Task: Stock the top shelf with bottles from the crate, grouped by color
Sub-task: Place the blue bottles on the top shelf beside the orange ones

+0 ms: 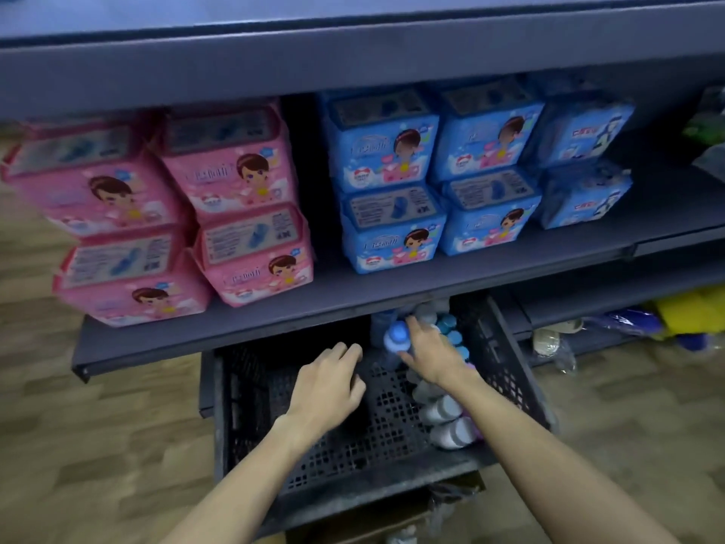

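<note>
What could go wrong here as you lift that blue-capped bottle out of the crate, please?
The right hand holds the blue-capped bottle directly under the lip of the shelf, so lifting straight up could knock it against the edge. Other bottles lie loose on their sides along the crate wall and may roll as this one comes out.

crate [251, 390]: black plastic lattice, matt | packs [243, 178]: glossy film | floor [98, 445]: wood-look | shelf [353, 292]: matt

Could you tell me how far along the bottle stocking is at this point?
Done: nothing visible; the top shelf shows no bottles. In hand: the right hand grips a blue-capped bottle in the crate; the left hand holds nothing. Left: several more bottles there.
</note>
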